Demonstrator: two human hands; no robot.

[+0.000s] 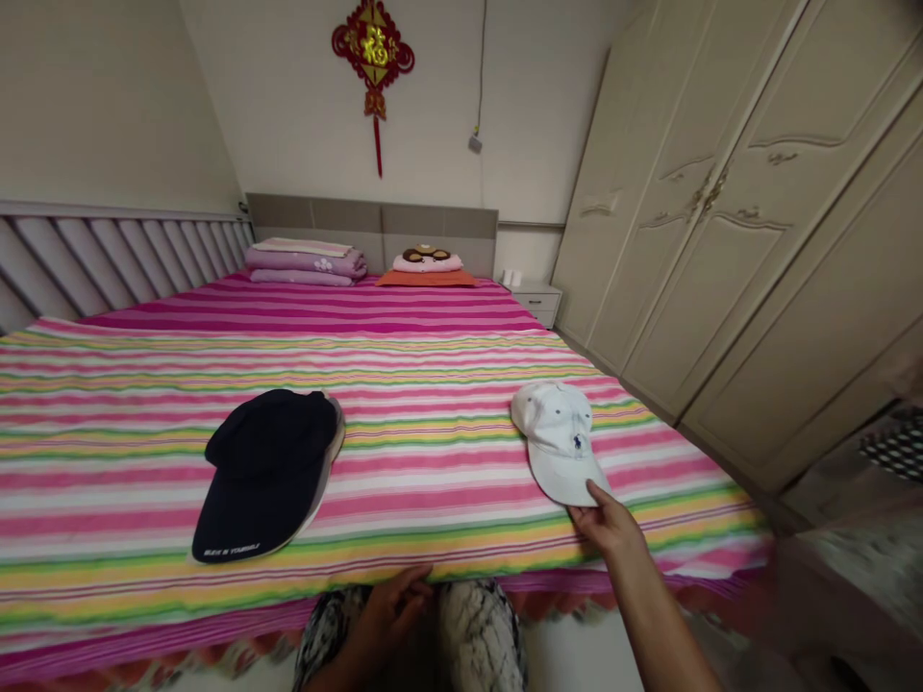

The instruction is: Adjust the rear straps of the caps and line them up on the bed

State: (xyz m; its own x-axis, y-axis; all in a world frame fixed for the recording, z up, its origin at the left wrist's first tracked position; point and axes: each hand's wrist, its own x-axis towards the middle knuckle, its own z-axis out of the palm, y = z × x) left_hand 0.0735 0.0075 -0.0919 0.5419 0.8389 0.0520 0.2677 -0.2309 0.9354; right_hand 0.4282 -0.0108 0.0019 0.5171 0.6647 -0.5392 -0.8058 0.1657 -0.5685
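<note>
A white cap [559, 437] lies on the striped bed sheet [433, 461] at the right. My right hand [604, 524] pinches the front edge of its brim with thumb and fingers. A dark navy cap [270, 471] with white lettering on the brim lies flat on the sheet at the left, untouched. My left hand [393, 601] rests low at the bed's near edge, fingers curled against the hanging sheet, above my patterned trousers.
Folded purple bedding [307, 261] and an orange pillow with a pink cushion [428, 269] sit at the headboard. A cream wardrobe [721, 240] lines the right wall, a small nightstand [537, 300] beside it. A red knot ornament [373, 53] hangs on the wall.
</note>
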